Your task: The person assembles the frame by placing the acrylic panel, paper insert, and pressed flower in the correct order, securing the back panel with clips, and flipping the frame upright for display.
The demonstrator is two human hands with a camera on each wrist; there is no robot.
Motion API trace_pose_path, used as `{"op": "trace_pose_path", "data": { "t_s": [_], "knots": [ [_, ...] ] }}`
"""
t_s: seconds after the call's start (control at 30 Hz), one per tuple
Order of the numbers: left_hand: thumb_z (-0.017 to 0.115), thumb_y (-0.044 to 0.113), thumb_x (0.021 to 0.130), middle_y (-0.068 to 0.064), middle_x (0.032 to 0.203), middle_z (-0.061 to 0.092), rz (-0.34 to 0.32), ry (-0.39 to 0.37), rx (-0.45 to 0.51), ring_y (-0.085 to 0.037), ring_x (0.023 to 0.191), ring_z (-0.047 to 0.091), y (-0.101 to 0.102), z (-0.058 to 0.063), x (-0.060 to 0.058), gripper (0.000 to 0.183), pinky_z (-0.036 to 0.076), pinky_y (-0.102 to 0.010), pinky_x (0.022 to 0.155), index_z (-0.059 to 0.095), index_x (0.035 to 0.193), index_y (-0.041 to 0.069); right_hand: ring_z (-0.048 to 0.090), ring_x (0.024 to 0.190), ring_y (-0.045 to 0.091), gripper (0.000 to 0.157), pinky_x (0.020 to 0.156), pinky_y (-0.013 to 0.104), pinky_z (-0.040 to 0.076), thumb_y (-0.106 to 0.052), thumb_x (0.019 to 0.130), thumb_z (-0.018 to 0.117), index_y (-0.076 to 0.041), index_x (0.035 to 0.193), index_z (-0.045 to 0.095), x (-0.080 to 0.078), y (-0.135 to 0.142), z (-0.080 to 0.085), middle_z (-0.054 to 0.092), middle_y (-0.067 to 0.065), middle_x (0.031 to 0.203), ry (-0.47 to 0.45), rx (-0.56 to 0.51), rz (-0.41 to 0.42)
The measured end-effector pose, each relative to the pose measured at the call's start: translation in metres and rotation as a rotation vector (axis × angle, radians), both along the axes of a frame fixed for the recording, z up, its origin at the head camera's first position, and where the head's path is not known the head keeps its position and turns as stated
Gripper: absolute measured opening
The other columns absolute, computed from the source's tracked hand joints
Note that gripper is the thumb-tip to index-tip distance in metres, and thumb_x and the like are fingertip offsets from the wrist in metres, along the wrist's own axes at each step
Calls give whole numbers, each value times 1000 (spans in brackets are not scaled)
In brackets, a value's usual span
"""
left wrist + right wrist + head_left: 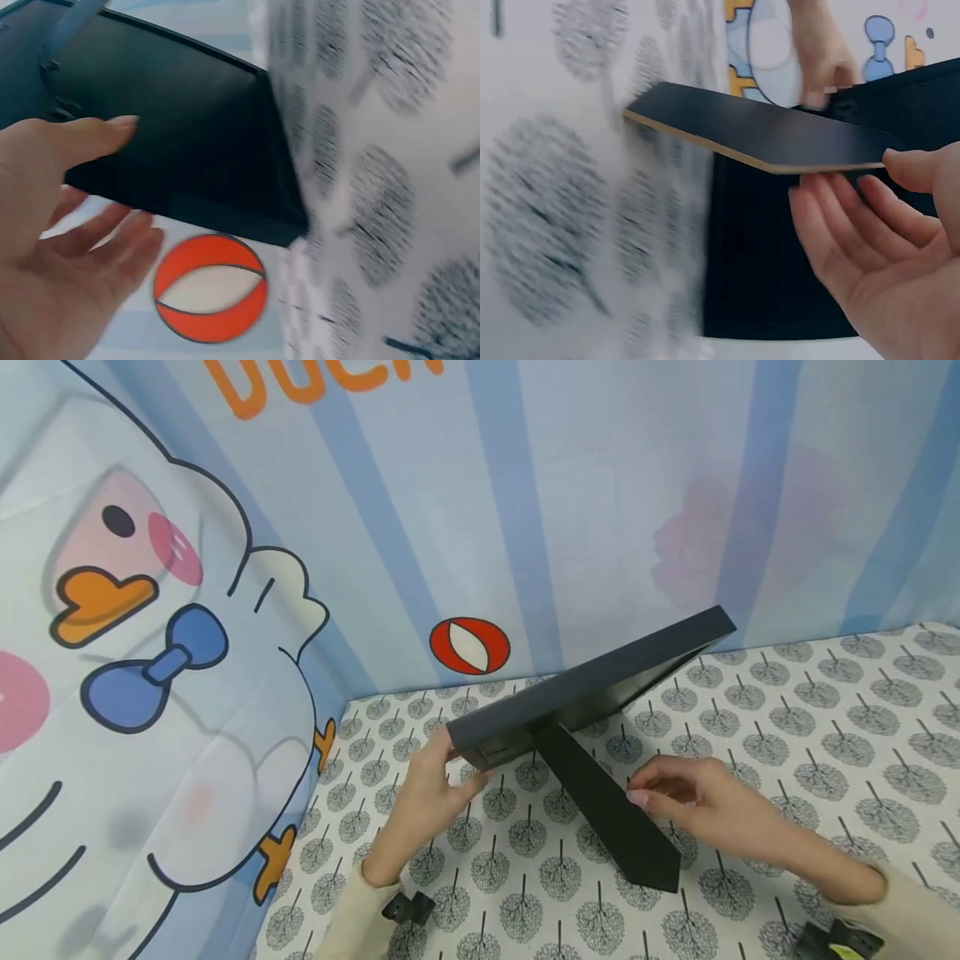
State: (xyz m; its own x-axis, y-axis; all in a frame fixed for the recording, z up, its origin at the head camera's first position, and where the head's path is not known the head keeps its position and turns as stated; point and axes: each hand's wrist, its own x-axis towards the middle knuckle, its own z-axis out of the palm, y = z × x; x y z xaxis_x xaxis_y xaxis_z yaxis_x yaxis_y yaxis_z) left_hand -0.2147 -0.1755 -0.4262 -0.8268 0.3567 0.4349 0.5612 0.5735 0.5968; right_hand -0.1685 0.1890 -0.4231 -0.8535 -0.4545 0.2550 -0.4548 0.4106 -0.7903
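A black picture frame point(592, 689) stands tilted on the patterned cloth, its back turned toward me. Its flat stand leg point(607, 810) swings out from the back; the pale edge of this board point(705, 144) shows in the right wrist view. My left hand point(423, 797) grips the frame at its left side, thumb point(105, 139) on the back panel and fingers around the outer edge. With thumb and fingers my right hand point(712, 802) pinches the leg's right edge about halfway down. The front of the frame is hidden.
White cloth point(525, 910) with grey tree prints covers the table. Behind it hangs a blue striped backdrop point(600, 527) with a red and white ball printed low. A duck-printed sheet point(247, 727) closes off the left side.
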Motion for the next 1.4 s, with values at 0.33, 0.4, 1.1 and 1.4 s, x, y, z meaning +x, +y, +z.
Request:
{"op": "trace_pose_path", "data": {
  "t_s": [0.33,0.4,1.1,1.4],
  "knots": [
    [77,16,96,-7,139,69,64,-324,-154,-32,133,66,-15,-28,-25,47,54,-47,113,64,141,23,71,83,-10,6,83,5,51,-8,100,72,-4,103,75,-2,26,59,75,-25,89,297,-284,-535],
    [75,17,98,-9,138,71,74,-339,-182,-33,131,67,-17,-33,-28,40,54,-49,112,68,137,20,71,88,-9,12,87,4,52,-6,99,72,-1,110,73,-4,25,65,73,-25,98,353,-336,-546],
    [64,32,106,2,79,70,15,-352,-331,-6,56,51,-21,-52,-31,22,46,-25,54,74,117,16,67,126,45,50,126,25,35,-39,111,52,4,126,74,-2,-8,87,71,25,130,1110,80,-417],
    [65,29,105,6,56,56,22,-315,-414,-3,40,32,-18,-38,1,48,32,-17,39,63,144,1,66,130,39,56,122,22,38,-44,111,51,5,125,74,-19,7,94,70,24,131,1016,21,-402]
  ]
}}
